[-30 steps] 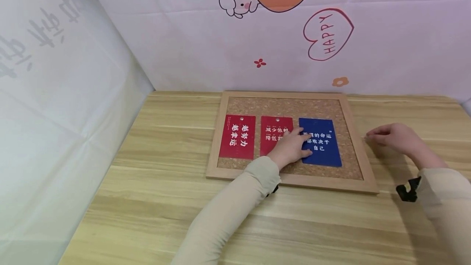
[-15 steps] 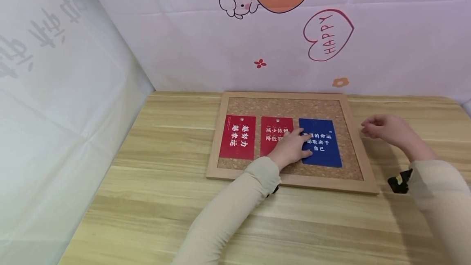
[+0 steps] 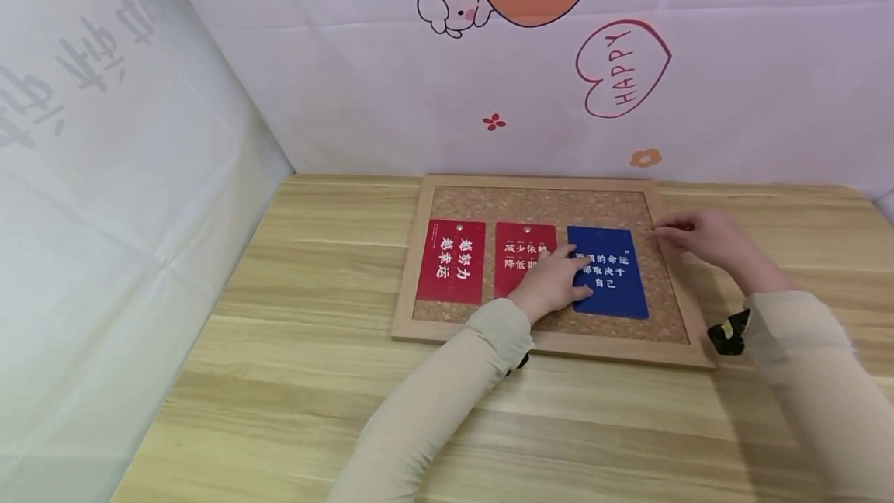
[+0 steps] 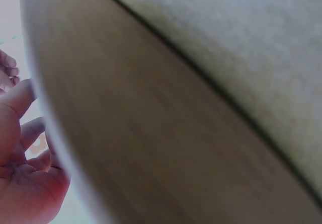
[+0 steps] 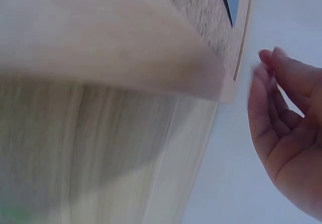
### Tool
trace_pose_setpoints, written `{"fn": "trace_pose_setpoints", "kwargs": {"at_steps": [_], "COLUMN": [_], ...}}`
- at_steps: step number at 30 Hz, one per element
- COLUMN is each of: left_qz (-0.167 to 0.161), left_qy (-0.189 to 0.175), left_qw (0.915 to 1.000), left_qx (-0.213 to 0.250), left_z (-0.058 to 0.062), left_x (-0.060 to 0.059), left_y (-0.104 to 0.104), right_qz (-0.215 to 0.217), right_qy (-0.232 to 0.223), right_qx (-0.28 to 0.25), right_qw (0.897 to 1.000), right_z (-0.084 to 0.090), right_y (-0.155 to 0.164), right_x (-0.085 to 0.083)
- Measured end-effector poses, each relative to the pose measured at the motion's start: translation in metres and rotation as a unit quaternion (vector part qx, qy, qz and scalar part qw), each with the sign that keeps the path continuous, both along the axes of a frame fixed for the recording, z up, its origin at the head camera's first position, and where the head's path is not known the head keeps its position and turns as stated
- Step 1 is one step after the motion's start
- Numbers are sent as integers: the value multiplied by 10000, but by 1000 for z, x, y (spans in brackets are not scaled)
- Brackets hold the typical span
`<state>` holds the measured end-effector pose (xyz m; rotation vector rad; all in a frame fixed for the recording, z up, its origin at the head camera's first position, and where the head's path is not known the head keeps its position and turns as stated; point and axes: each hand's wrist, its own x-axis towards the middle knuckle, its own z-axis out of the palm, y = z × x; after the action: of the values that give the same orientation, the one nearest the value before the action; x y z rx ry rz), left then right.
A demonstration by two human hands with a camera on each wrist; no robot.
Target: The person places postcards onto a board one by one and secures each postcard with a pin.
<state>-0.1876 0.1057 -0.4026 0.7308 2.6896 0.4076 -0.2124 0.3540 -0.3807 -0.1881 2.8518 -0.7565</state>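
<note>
Spread fingers of my left hand [image 3: 552, 279] rest on the left side of a blue card [image 3: 615, 286] with white characters; its palm and wrist cover part of a red card [image 3: 508, 282]. Another red card [image 3: 450, 261], its print turned sideways, lies further left. All three lie on a wood-framed cork board [image 3: 538, 202]. My right hand [image 3: 715, 243] is above the board's right frame, thumb and fingertips pinched together. A tiny thing seems to be between them, too small to tell. In the right wrist view the pinched fingertips [image 5: 266, 58] show, slightly blurred.
The board lies on a wood-grain table [image 3: 293, 379] near its back edge. A white printed cloth [image 3: 363, 99] hangs behind, and another white cloth [image 3: 140, 177] hangs at the left. Black devices sit at both cuffs.
My right hand has lifted from the table beside the board and moved left over its right frame, fingertips pinched. The left hand and the cards have stayed in place.
</note>
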Motion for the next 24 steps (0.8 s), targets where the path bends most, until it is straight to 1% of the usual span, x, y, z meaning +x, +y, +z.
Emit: {"fn": "trace_pose_setpoints", "kwargs": {"at_steps": [3, 8, 12, 18, 24], "left_qz": [-2, -14, -7, 5, 8], "left_qy": [8, 18, 13, 7, 3], "left_qw": [10000, 10000, 10000, 9999, 9999], "left_qx": [15, 59, 77, 121, 136], "left_z": [-2, -5, -5, -5, -5], "left_x": [-1, -1, -1, -1, -1], "left_y": [0, 1, 1, 0, 1], "right_qz": [-47, -144, -162, -35, 8], "right_qy": [-10, -291, -326, -197, -270], "right_qx": [208, 231, 237, 118, -184], "right_qw": [9998, 9992, 9991, 9997, 9995], "right_z": [1, 2, 1, -3, -6], "right_y": [-6, -14, -18, -24, -30], "right_x": [-2, -4, -6, -9, -12]}}
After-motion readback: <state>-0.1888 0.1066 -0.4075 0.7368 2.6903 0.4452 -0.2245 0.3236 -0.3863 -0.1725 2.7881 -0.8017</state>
